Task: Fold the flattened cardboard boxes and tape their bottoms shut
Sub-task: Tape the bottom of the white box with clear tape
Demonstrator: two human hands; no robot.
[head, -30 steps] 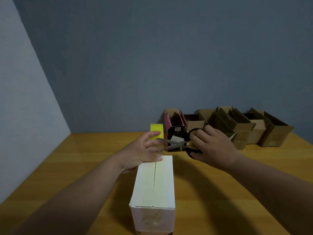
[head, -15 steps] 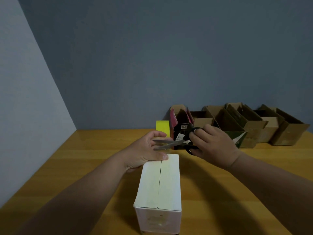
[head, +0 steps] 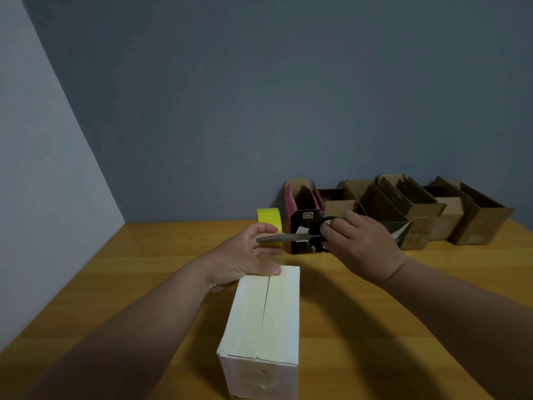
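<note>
The left hand sits at the far end of the white box, thumb pressed down on the top edge beside the seam while the fingers curl up around the yellow tape roll, apparently holding it just behind the box. The right hand grips the black handles of the scissors, fingers through the loops, and the blades reach across to the left hand's fingertips, right where a strip of tape would run off the roll, though the strip itself is too faint to make out. The box stands on the wooden table directly below both grips, flaps meeting along a centre seam. It looks light and hollow, thin card that would dent under a hard squeeze, so pinning it flat at the far edge looks the sensible hold. Beyond the right hand, a row of folded brown boxes lines the wall.
</note>
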